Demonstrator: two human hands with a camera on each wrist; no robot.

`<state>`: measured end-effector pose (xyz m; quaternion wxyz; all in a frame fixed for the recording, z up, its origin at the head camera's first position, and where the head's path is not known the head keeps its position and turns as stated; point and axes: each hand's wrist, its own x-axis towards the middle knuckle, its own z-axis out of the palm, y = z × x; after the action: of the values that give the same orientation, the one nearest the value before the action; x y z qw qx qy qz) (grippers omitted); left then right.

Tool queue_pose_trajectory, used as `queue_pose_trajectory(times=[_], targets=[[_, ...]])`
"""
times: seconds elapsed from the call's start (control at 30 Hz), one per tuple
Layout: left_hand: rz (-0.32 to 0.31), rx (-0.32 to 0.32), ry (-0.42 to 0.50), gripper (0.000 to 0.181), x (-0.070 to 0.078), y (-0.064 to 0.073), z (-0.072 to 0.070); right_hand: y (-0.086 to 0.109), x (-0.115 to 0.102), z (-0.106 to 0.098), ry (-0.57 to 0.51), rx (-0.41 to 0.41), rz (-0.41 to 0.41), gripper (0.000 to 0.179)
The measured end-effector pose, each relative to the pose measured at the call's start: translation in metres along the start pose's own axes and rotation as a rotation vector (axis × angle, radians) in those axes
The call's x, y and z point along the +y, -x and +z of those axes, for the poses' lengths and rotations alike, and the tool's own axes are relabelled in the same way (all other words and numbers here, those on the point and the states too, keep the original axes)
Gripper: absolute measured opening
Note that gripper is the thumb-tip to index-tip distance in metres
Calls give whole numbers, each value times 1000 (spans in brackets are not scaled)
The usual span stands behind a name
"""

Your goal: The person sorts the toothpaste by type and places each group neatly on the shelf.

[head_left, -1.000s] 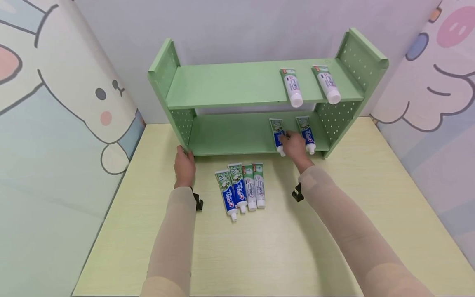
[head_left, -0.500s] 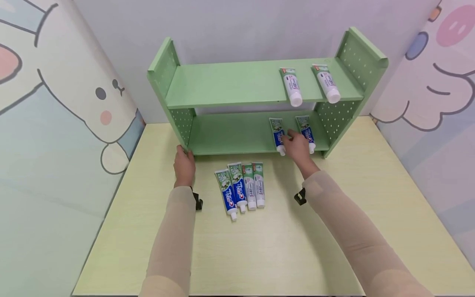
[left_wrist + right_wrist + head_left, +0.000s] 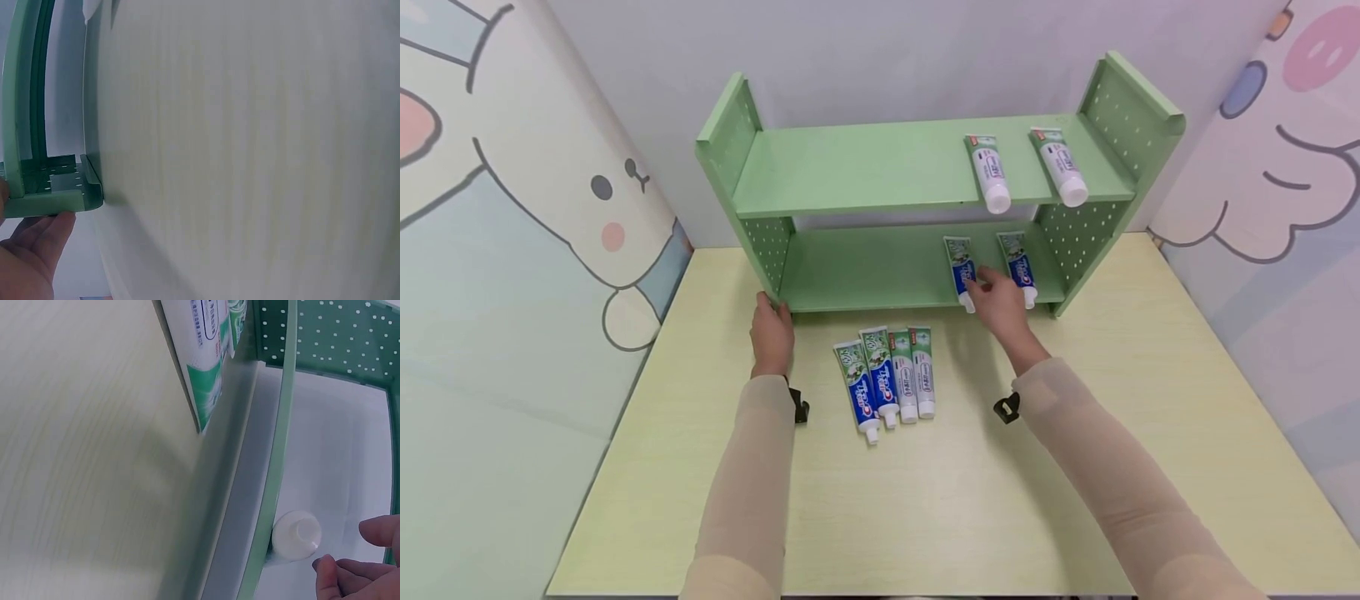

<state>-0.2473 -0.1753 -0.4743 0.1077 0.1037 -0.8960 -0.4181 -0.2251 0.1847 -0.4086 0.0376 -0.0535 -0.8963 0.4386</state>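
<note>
Right hand: this hand is by the lower board's front edge, thumb and fingers apart and bent loosely, pinching nothing; its fingertips are just beside a white cap, perhaps for a nudge or a release.
Inner blue tube: it lies on the lower board, cap forward, nearest those fingertips.
Outer blue tube: its twin lies to the right, a gap between them, near the side panel.
Left hand: that one grips the bottom of the left upright, thumb and fingers on different faces, I'd guess to steady the light-looking frame.
Upper board: two white tubes, one inner and one outer, lie caps forward above the blue ones; the spacing looks deliberate, one kind per level.
Loose row: two blue tubes and two white tubes lie side by side before the shelf, caps toward the person, probably for easy reach.
Green shelf: the two-level frame, its sides perforated, stands on the worktop near the back wall.
Worktop: pale yellowish wood grain, with soft arm shadows.
Room: cartoon animals cover both side walls.
</note>
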Motion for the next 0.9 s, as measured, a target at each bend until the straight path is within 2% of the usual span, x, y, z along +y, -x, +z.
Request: queue_pose_trajectory(times=[0.17, 0.6, 0.9], targets=[[2, 0, -2, 36, 1, 0, 0, 7, -2, 2, 10, -9, -1, 46], [4, 2, 10, 37, 1, 0, 1, 21, 2, 8, -65, -4, -65, 41], [2, 4, 3, 36, 1, 1, 0, 32, 0, 9, -116, -39, -49, 44]])
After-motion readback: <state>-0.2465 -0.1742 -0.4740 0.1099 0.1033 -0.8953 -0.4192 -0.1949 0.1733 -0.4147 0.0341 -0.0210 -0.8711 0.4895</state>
